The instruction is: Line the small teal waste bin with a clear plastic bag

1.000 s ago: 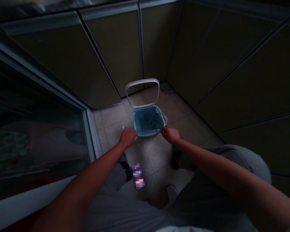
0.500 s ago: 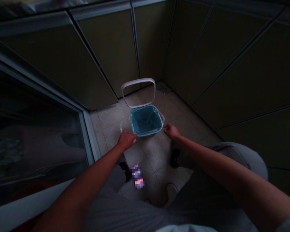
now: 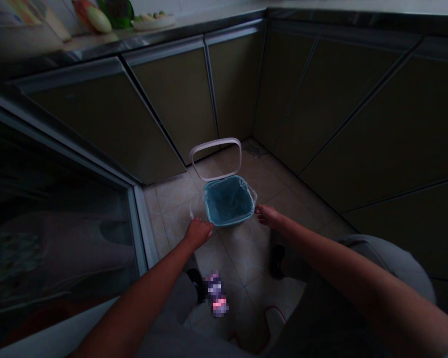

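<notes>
- Bag point(image 3: 251, 193) lines bin point(image 3: 229, 223); ring point(image 3: 216, 143) stands raised, not closed.
- My left hand point(image 3: 199, 233) and right hand point(image 3: 269, 217) curl near bin; whether fingers grip anything, I cannot tell.

Both arms reach down and forward, bare and spread wide apart. The left hand point(image 3: 199, 233) has its back up and fingers bent. The right hand point(image 3: 268, 216) has its fingers curled in.

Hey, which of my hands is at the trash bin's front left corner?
Your left hand; your right hand is by the trash bin's right side instead.
</notes>
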Available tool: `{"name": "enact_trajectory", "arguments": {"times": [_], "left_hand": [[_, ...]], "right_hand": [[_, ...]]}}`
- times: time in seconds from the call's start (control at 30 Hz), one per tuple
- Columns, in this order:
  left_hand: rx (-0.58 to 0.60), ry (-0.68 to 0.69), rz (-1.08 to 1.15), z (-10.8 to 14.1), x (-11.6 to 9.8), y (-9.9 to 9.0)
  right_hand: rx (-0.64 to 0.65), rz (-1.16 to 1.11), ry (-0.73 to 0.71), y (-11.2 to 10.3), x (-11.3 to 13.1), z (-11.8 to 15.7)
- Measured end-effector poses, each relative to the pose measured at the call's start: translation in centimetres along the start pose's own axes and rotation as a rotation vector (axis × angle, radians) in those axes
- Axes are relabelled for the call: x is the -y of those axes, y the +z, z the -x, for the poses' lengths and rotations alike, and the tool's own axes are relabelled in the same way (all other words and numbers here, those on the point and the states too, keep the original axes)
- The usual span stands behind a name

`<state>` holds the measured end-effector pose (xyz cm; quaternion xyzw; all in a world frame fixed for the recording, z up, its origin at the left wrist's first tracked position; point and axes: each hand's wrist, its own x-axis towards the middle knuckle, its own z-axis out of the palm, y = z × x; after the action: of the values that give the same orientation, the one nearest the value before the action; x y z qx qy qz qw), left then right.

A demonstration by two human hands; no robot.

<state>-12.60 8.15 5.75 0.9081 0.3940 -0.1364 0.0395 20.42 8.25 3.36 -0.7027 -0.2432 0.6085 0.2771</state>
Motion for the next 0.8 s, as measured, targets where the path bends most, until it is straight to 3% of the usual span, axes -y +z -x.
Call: {"name": "enact_trajectory", "arguments": {"times": [0.17,0.33,0.67,0.8], "left_hand": [[0.010,0.007,0.003,-0.1,-0.1,-0.2],[0.039,0.007,0.001,-0.2,-0.1,-0.5],[0.050,-0.055,0.064,-0.3,0.5,-0.3],[0.030,-0.111,0.136,-0.5,1.7,-0.3]], "right_hand": [[0.013,-0.112,0.102,-0.1,0.3,-0.2],[0.042,-0.216,0.095,0.2,1.4,-0.9],[-0.102,0.020,0.020,-0.1,0.6,-3.3],[-0.137,0.172,0.008,-0.1,0.4,-4.7]]}}
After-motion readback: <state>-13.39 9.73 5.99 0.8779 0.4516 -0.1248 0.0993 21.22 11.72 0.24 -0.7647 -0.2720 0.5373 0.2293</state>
